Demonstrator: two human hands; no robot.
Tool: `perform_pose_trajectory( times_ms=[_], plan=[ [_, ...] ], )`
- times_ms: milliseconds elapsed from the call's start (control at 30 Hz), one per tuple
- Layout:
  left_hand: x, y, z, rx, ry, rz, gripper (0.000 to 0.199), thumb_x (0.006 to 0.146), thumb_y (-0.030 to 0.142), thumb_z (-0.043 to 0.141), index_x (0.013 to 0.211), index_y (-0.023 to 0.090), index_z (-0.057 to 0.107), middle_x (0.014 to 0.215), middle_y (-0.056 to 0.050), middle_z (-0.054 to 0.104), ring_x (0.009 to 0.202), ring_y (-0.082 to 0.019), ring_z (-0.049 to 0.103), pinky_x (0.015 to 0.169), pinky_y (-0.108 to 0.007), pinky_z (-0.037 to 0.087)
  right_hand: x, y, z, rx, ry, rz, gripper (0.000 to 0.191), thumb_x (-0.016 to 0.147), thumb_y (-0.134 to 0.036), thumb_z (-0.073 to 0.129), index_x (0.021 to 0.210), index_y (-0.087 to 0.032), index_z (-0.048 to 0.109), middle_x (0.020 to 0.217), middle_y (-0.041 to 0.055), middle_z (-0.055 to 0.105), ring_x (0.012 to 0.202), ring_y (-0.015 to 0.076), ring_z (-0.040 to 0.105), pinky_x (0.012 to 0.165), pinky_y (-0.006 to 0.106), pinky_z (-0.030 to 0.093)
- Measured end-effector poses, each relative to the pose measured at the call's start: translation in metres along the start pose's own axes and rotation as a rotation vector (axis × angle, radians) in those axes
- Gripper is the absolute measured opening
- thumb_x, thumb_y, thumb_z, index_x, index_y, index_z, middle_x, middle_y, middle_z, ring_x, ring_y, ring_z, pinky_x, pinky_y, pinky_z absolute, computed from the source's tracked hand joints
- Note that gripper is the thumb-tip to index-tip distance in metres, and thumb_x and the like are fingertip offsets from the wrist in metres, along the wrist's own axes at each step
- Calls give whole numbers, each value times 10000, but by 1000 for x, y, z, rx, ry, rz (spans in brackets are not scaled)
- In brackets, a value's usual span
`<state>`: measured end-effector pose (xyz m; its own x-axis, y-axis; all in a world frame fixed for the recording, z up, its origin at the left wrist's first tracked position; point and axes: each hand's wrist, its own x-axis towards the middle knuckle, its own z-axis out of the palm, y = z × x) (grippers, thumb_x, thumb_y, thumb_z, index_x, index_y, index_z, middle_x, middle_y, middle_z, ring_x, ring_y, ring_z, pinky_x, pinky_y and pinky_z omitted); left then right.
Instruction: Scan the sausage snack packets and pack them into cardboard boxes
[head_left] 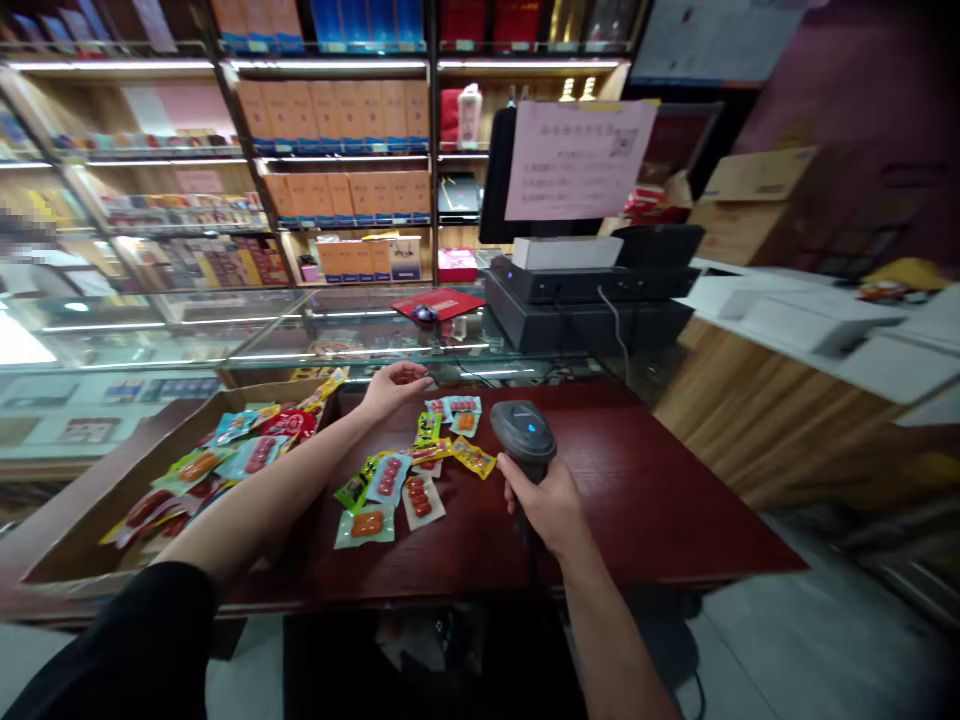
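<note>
My right hand [551,500] is wrapped around the handle of a dark grey barcode scanner [523,432], whose top shows a small blue light. Over the far side of the dark red table, my left hand [396,388] hovers with its fingers loosely bent and nothing visible in them. Between and below the hands lie several small snack packets, among them a packet of reddish sausage pieces [422,497], a packet with an orange-brown piece [366,524] and a yellow packet [474,457] close to the scanner. My left forearm passes over an open cardboard box [82,535] full of similar packets.
A glass display counter [360,335] runs behind the table, with a red mouse pad [442,302] and a mouse on it. A monitor with a paper notice [577,165] stands above a black cash drawer [585,325]. Stocked shelves line the back; another person is partly visible at far left.
</note>
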<state>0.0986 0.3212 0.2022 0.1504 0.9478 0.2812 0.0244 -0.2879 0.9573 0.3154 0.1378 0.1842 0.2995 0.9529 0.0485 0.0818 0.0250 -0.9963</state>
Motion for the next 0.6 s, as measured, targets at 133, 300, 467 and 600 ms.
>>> perform_pose_trajectory(
  times_ms=[133,300,467,600],
  plan=[
    [0,-22,46,-2,-162,-23,456,602,493,867,868,155,719,805,-46,735,730,-160,666,730,-291,524,-3,11,-21,-10,84,11,405,748,-550,750,767,-175,598,487,-14,580,371,140,536,367,232,418],
    [-19,-41,51,169,-327,-37,391,680,489,813,865,157,721,879,-63,748,748,-166,666,706,-282,522,-7,29,-30,-37,111,37,393,775,-542,740,793,-174,604,495,-19,585,376,138,547,382,231,435],
    [-31,-39,47,442,-454,136,261,792,393,737,953,187,735,970,-57,758,874,-195,691,797,-300,534,-6,46,-29,-81,111,116,391,767,-536,746,809,-174,606,491,-18,587,371,142,546,374,232,433],
    [-40,-43,52,708,-671,419,236,920,312,605,1083,199,734,1104,-84,745,1081,-234,655,988,-357,481,-5,51,-29,-103,106,131,389,771,-541,737,807,-178,602,490,-15,587,369,147,544,362,233,429]
  ],
)
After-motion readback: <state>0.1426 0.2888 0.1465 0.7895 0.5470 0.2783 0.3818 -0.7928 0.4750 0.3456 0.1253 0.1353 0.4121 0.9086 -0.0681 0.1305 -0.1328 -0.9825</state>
